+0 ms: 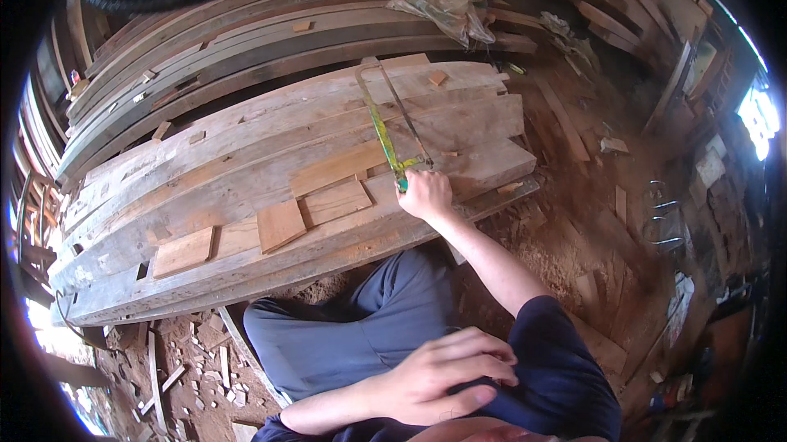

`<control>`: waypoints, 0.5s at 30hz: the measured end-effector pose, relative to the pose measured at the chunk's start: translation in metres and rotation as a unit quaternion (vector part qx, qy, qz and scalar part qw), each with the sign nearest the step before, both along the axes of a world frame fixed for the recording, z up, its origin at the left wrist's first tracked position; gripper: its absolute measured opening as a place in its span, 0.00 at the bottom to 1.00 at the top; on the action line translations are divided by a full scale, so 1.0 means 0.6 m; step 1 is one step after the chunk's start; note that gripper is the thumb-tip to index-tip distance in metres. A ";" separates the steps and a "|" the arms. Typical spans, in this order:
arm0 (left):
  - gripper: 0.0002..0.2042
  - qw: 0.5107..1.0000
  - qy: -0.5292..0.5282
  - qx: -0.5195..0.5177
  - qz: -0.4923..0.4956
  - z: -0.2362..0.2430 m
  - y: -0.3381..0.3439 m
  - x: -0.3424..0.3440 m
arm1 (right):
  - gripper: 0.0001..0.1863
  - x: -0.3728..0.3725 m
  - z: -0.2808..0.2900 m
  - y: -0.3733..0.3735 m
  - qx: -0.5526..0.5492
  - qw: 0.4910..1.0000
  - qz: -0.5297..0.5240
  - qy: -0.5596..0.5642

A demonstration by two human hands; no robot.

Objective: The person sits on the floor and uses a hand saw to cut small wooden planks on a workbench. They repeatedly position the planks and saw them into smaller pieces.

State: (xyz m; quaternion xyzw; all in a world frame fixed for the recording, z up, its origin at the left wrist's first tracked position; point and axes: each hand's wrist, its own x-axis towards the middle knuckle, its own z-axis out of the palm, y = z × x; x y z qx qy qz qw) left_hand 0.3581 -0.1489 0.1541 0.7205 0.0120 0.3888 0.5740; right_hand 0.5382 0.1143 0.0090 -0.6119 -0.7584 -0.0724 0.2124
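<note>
A person's right hand [426, 194] gripped the green handle of a saw [382, 132], its slim metal frame, streaked yellow and green, bent into a long U with a thin, straight blade. The saw reached away over thick, rough-grained boards [205, 196], whether touching them could not be told. The left hand [443, 376] hung loose and free above the person's lap, fingers softly curled. Flat, smooth wood pieces [280, 226], rectangular and warm tan, rested on the greyish boards to the left of the right hand. Behind ran long, weathered beams [270, 40], a crumpled plastic bag [447, 12] draped over them. Splintery offcuts [154, 372] littered the dusty, reddish-brown floor [541, 258].
</note>
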 end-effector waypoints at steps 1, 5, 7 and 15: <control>0.16 0.999 -0.025 0.016 -0.015 -0.006 -0.008 0.014 | 0.16 0.000 0.001 0.000 0.004 1.000 0.002 0.002; 0.24 0.993 -0.028 0.080 -0.086 -0.029 -0.051 0.074 | 0.17 -0.001 0.004 -0.001 -0.023 1.000 -0.013 -0.001; 0.29 0.991 -0.034 0.078 -0.101 -0.034 -0.070 0.100 | 0.18 -0.002 0.006 -0.001 -0.032 0.999 -0.018 -0.003; 0.27 0.956 -0.045 -0.009 -0.290 -0.083 -0.050 -0.013 | 0.18 -0.007 0.011 -0.002 -0.029 0.999 -0.023 -0.018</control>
